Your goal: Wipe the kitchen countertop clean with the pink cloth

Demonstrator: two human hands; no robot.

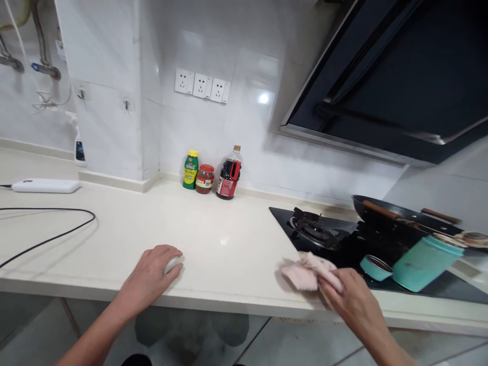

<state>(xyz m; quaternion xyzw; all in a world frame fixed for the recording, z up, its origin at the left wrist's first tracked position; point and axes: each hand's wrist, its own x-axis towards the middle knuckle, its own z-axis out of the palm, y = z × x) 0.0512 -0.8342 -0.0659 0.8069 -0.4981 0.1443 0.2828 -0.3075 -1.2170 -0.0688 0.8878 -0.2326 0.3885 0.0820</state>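
Note:
My left hand point(155, 269) is at the counter's front part, its fingers curled round a small pale rounded object point(174, 264). Most of that object is covered by the fingers, and its kind cannot be made out. On the right, my right hand point(353, 295) grips a bunched pale pink cloth point(305, 272) near the counter's front edge. The cloth's loose end hangs over the white countertop point(229, 254), close to the left corner of the black gas stove point(280, 216).
Against the wall stand a green bottle point(190, 170), a red-lidded jar point(205, 179) and a dark sauce bottle point(229, 175). A wok point(404, 216), a turquoise canister point(427, 262) and its small turquoise cup point(376, 267) are on the stove. A black cable point(49, 239) lies left.

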